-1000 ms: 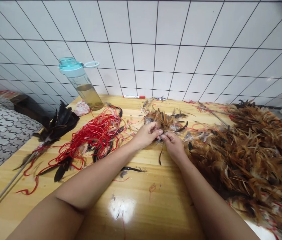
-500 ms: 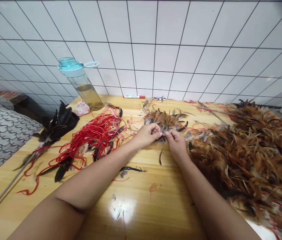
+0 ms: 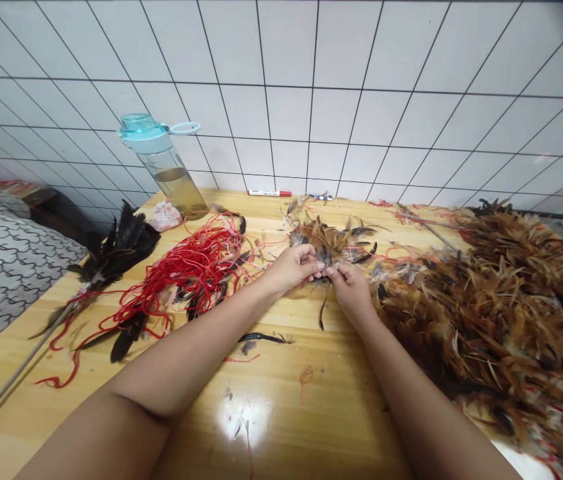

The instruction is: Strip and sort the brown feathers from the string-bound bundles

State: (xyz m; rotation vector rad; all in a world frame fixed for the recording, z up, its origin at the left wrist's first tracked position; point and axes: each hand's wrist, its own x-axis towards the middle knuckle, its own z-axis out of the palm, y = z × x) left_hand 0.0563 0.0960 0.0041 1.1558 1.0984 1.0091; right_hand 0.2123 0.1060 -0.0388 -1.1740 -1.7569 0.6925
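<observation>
Near the middle of the wooden table, my left hand (image 3: pixel 297 270) pinches the base of a small feather with thumb and fingers. My right hand (image 3: pixel 350 285) is closed just beside it, its fingertips almost touching the left ones at the same spot; what they grip is too small to make out. Directly behind both hands lies a small pile of brown and grey feathers (image 3: pixel 334 237). A tangle of red string (image 3: pixel 194 263) lies left of my left hand, and a large heap of brown feathers (image 3: pixel 501 300) spreads to the right of my right hand.
A bottle with a teal lid (image 3: pixel 174 180) stands at the back left by the tiled wall. Black feathers on a stick (image 3: pixel 121 243) lie at the left edge. A red-capped marker (image 3: pixel 268 193) lies along the back, and a dark feather (image 3: pixel 266 338) in front.
My fingertips have drawn closer together, the right ones shifting slightly left. A dark feather now rises at my left fingertips. The view has shifted slightly.
</observation>
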